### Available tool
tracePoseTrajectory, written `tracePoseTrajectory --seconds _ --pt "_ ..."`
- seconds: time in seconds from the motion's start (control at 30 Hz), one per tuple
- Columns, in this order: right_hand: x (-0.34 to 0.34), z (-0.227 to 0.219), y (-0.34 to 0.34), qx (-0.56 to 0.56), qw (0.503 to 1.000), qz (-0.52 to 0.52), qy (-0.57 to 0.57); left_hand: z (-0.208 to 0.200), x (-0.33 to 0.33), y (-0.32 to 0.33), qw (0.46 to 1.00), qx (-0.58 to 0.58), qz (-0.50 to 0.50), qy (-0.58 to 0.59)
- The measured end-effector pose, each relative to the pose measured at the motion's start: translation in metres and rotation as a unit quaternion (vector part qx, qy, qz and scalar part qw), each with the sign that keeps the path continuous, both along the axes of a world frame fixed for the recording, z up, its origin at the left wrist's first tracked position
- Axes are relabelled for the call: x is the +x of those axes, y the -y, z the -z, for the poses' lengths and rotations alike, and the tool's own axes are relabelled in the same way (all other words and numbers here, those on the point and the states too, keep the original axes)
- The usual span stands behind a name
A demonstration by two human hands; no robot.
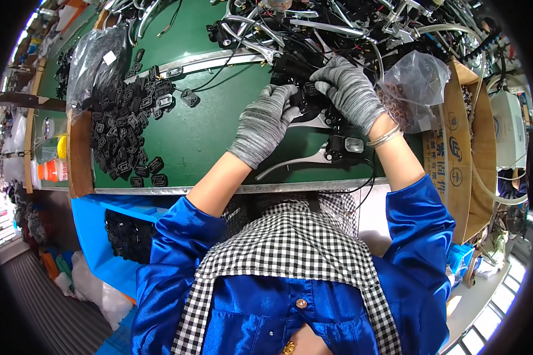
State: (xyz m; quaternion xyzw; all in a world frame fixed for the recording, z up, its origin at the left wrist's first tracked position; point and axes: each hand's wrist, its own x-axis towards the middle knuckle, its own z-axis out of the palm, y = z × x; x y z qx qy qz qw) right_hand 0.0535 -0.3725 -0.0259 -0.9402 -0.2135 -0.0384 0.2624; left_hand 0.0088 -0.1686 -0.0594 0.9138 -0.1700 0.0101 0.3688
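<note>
Both of my hands wear grey striped gloves and meet over the green workbench (213,142). Between them is a brake lever assembly (310,106) with a black housing and a silver lever. My left hand (264,125) grips its left side with curled fingers. From the upper right, my right hand (350,93) pinches the black housing; its fingertips partly cover what they press on. Just below, closer to the bench's front edge, lies a second brake lever (299,162) with a black housing, a clear rectangular window and a trailing black cable.
Small black rectangular parts (121,118) are heaped at left beside a clear plastic bag (95,68). Silver levers and cables (314,29) crowd the back. Copper-coloured rings (397,100) sit by a cardboard box (456,165) at right. A blue bin (103,248) holds black parts below.
</note>
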Motion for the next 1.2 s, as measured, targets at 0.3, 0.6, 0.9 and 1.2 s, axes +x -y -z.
tracePoseTrajectory --seconds 0.3,0.6,0.9,1.2 --pt "-0.011 -0.017 -0.01 -0.021 0.998 -0.055 0.0 -0.003 -0.002 -0.022 0.997 0.058 0.031 0.045" --pt "0.025 -0.027 -0.174 -0.068 0.983 -0.171 0.009 -0.026 -0.051 -0.081 0.982 0.032 -0.085 0.168" --pt "0.029 0.03 -0.252 -0.083 0.989 -0.123 -0.002 -0.023 -0.036 -0.267 0.924 0.202 -0.288 0.151" --pt "0.009 0.007 -0.199 0.123 0.972 -0.156 -0.128 -0.013 0.029 -0.269 0.891 0.401 -0.167 0.135"
